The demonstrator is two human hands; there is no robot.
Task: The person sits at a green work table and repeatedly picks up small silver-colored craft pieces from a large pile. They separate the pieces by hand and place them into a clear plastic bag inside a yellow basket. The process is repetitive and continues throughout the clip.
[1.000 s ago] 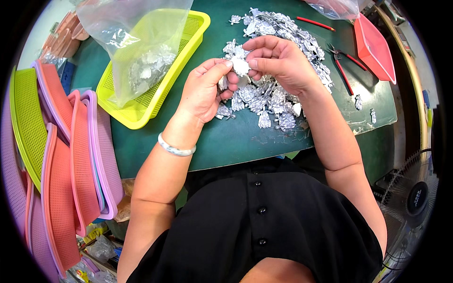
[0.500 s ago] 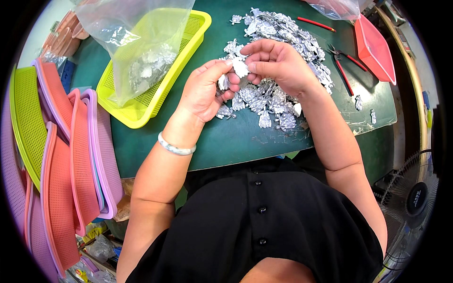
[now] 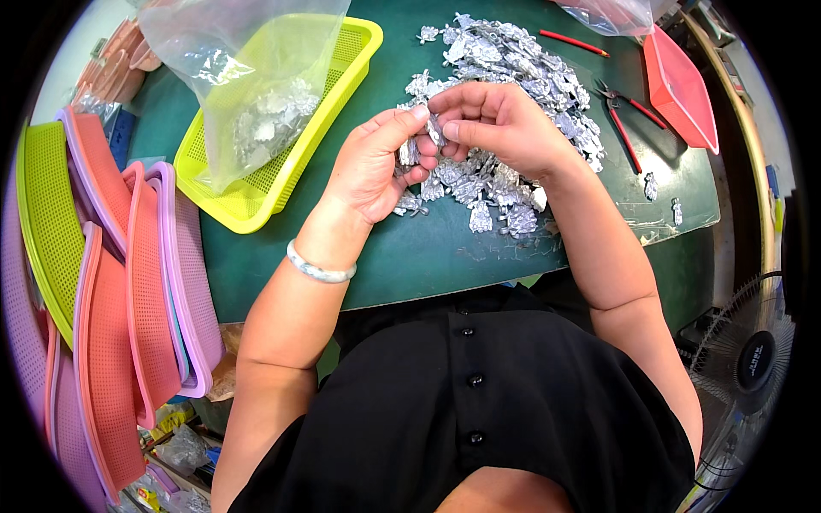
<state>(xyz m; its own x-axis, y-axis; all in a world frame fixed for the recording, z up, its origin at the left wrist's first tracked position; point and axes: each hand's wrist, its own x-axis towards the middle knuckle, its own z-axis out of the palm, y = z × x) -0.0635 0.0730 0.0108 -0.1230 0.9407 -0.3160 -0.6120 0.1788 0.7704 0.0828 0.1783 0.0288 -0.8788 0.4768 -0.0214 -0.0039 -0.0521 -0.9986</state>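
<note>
- Head view: my left hand [image 3: 376,162] and right hand [image 3: 500,128] meet over the green table mat [image 3: 479,256]. Both pinch one small silver metal casting [image 3: 434,132] between thumb and fingertips, held just above the heap of same silvery cast pieces [image 3: 513,77].
- Left palm also cups a few more pieces, fingers curled.
- Step, I'd say: working one piece loose or apart w/ both hands. Next move prob. needs a firm twist, then somewhere to drop it.
- Surface: yellow perforated plastic basket [image 3: 256,201] to my left, clear plastic bag [image 3: 248,77] w/ silvery bits lying in it. Red-handled pliers [image 3: 624,128] and red plastic tray [image 3: 684,94] on the right.
- Room: stack of pink, purple, green mesh trays [image 3: 111,282] far left; black floor fan [image 3: 753,359] lower right.
</note>
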